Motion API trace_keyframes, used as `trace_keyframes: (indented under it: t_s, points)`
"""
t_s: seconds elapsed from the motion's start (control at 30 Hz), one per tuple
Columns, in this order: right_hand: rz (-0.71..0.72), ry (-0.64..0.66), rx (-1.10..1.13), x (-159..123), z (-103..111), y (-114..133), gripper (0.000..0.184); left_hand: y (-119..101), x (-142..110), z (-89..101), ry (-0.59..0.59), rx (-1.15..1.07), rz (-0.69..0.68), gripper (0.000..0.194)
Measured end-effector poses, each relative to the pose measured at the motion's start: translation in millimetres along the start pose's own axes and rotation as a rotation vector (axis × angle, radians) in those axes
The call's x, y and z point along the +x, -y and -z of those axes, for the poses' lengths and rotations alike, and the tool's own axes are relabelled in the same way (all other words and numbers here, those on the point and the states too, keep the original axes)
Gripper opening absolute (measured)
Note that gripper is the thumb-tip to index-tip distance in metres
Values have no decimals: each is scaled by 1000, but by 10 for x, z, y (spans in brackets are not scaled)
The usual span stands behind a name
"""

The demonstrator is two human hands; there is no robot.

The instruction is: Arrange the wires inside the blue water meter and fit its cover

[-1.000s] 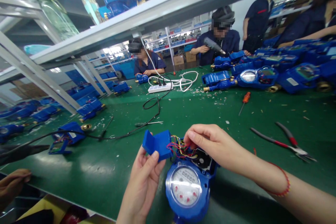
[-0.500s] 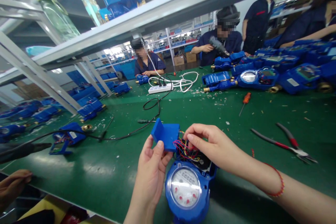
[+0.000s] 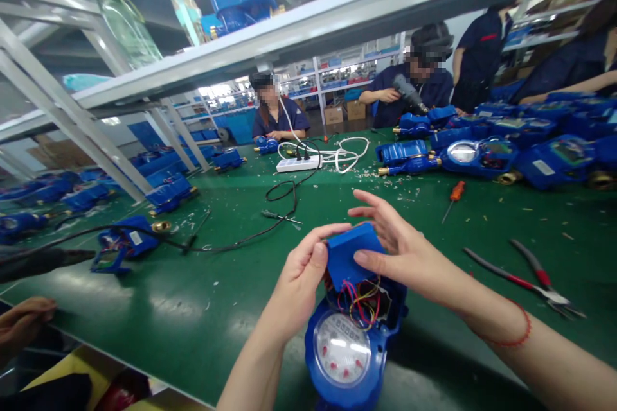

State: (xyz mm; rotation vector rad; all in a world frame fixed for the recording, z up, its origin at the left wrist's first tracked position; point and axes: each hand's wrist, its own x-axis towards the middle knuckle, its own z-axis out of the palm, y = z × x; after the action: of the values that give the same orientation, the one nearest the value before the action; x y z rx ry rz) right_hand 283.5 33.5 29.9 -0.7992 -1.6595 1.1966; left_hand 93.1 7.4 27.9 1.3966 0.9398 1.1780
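Note:
A blue water meter (image 3: 344, 359) with a round clear dial and red pointers lies on the green bench in front of me. Coloured wires (image 3: 359, 302) run out of its open housing towards a blue plastic cover (image 3: 351, 253). My left hand (image 3: 303, 276) pinches this cover at its left edge, thumb in front and fingers behind. At the cover's right side is my right hand (image 3: 405, 244), fingers spread and thumb lying against the cover's face. What is behind the cover is hidden.
Cutting pliers (image 3: 535, 282) and an orange screwdriver (image 3: 456, 196) lie to the right. A dark screwdriver (image 3: 279, 216), a black cable and a white power strip (image 3: 299, 164) are beyond. More blue meters (image 3: 482, 154) are piled right. Co-workers sit across; another person's hand (image 3: 29, 321) is at left.
The blue cover has turned and moved right, over the housing, in my left hand. My right hand has left the wires, spread its fingers and come against the cover.

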Motion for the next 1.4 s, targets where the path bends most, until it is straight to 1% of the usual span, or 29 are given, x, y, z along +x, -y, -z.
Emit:
trace_keyframes:
  t_s: [0.03, 0.07, 0.1, 0.13, 0.17, 0.2, 0.23, 0.27, 0.3, 0.33, 0.4, 0.43, 0.53, 0.63, 0.73, 0.83, 0.93, 1.0, 1.1, 1.2, 1.3, 1.4]
  points:
    - [-53, 83, 88, 11, 30, 10, 81, -47, 45, -23, 58, 34, 3, 35]
    - [-90, 132, 155, 16, 52, 18, 77, -87, 84, -50, 105, 56, 9, 34]
    - [-110, 136, 199, 14, 66, 22, 67, -118, 114, -79, 129, 67, 13, 33]
    - [-119, 98, 222, 2, 72, 18, 55, -136, 131, -110, 118, 72, 9, 32]
    - [-120, 29, 229, -20, 68, 7, 44, -142, 134, -143, 65, 78, -4, 30]
    - [-117, -51, 227, -52, 56, -11, 37, -138, 120, -178, -29, 99, -25, 27]
    - [-115, -132, 218, -93, 37, -32, 35, -127, 90, -214, -143, 144, -58, 23]
    - [-111, -210, 213, -142, 12, -55, 36, -112, 46, -252, -255, 216, -95, 20]
    - [-112, -279, 216, -195, -18, -75, 39, -94, -8, -290, -329, 311, -132, 17]
    - [-119, -343, 228, -250, -51, -89, 42, -77, -66, -328, -359, 422, -161, 15]
    - [-149, -452, 281, -351, -116, -94, 47, -44, -173, -397, -335, 642, -206, 14]
    - [-168, -486, 315, -392, -144, -86, 49, -29, -214, -425, -325, 733, -231, 14]
    - [-218, -521, 374, -461, -192, -44, 53, 11, -271, -470, -384, 925, -316, 11]
    - [-256, -522, 359, -466, -175, -17, 52, 29, -275, -471, -394, 1024, -381, 4]
    - [-264, -485, 256, -438, -124, -13, 53, 20, -264, -461, -383, 981, -368, 3]
    - [-244, -418, 164, -410, -85, -14, 49, 13, -227, -436, -368, 818, -272, 7]
    - [-252, -381, 171, -398, -71, -13, 46, 20, -172, -400, -312, 684, -199, 6]
    - [-267, -365, 180, -389, -62, -19, 48, 16, -144, -395, -275, 692, -181, 8]
    - [-270, -356, 166, -339, -22, -45, 48, -19, -125, -427, -220, 787, -152, 15]
    - [-260, -372, 126, -237, 38, -80, 45, -74, -113, -455, -193, 828, -117, 13]
    - [-263, -368, 130, -131, 81, -106, 41, -124, -86, -430, -190, 767, -64, 12]
    - [-293, -331, 214, -80, 94, -124, 41, -146, -53, -359, -157, 642, 18, 14]
